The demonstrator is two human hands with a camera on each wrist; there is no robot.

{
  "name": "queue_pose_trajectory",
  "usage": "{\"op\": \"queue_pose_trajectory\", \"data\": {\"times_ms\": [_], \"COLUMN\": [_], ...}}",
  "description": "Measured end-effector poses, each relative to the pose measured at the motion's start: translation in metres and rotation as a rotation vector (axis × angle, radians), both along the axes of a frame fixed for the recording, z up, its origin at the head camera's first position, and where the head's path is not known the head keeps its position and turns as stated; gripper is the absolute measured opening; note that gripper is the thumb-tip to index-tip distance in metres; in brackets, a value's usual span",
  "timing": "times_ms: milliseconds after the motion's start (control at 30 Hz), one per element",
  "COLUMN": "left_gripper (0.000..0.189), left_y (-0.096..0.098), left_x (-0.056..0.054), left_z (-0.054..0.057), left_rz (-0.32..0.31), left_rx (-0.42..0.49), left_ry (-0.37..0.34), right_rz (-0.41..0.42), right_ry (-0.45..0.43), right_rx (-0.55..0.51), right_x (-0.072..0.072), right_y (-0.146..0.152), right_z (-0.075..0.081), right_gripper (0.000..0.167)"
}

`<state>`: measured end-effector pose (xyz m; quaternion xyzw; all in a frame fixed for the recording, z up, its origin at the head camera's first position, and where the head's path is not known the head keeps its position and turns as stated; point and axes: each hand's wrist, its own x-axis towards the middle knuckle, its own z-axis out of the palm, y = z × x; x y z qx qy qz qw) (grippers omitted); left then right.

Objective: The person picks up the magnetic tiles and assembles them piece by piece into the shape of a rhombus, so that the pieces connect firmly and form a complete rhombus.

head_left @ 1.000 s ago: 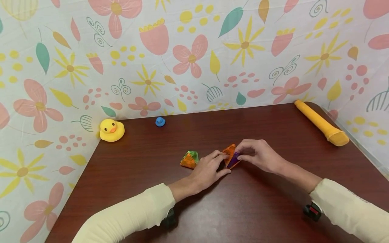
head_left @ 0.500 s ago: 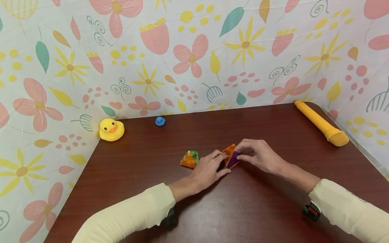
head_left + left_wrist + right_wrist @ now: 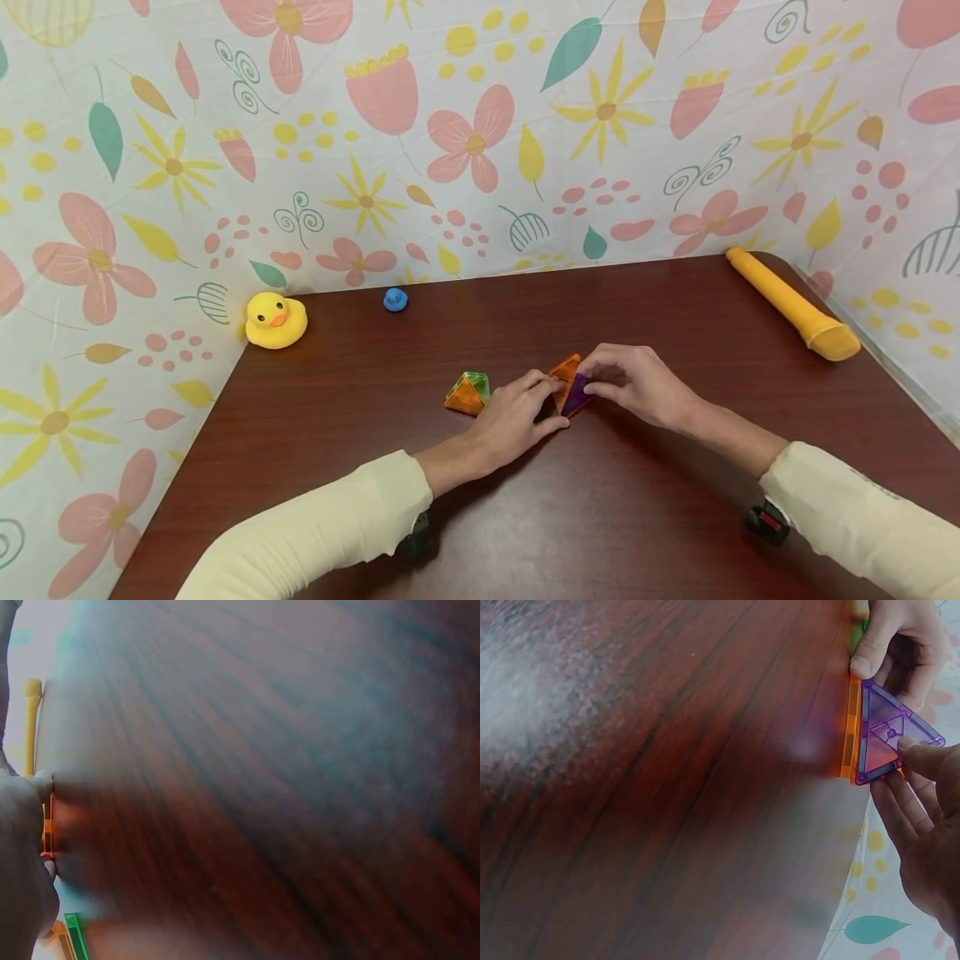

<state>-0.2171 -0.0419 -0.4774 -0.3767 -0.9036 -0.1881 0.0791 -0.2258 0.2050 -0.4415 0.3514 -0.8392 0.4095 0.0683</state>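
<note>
Purple triangle (image 3: 881,724) pinched in right grip (image 3: 645,387), apex up, base along orange tile (image 3: 850,735) held by left grip (image 3: 513,417)

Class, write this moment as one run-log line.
right hand: pinches purple triangle | left hand: holds orange tile | beside left hand: green-and-orange shape | at back: yellow duck, blue duck

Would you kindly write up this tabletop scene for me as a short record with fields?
Surface: dark brown wooden table
Left hand: holds the orange piece
Right hand: pinches the purple triangular tile at the orange piece; whether they are joined cannot be told
Beside left hand: orange-and-green piece
Far left: yellow duck, with a smaller blue duck to its right
Far right: yellow microphone-shaped object, lying down
Backdrop: floral cloth
</note>
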Motion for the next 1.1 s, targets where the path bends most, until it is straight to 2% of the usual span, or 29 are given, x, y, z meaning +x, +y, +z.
{"op": "queue_pose_trajectory", "data": {"times_ms": [500, 933, 1100], "left_gripper": [0.051, 0.05, 0.05], "left_y": [-0.0009, 0.0, 0.0003], "left_x": [0.0006, 0.0007, 0.0007], "left_z": [0.0006, 0.0004, 0.0005], "left_rz": [-0.004, 0.0, 0.001], "left_rx": [-0.014, -0.01, -0.01], "left_ry": [0.014, 0.011, 0.011], "right_rz": [-0.034, -0.119, -0.134], "right_ry": [0.032, 0.069, 0.057], "right_rx": [-0.006, 0.005, -0.009], "right_x": [0.0012, 0.0017, 0.0027], "right_y": [-0.0006, -0.0007, -0.0014], "right_z": [-0.0054, -0.0073, -0.0076], "right_gripper": [0.034, 0.036, 0.038]}}
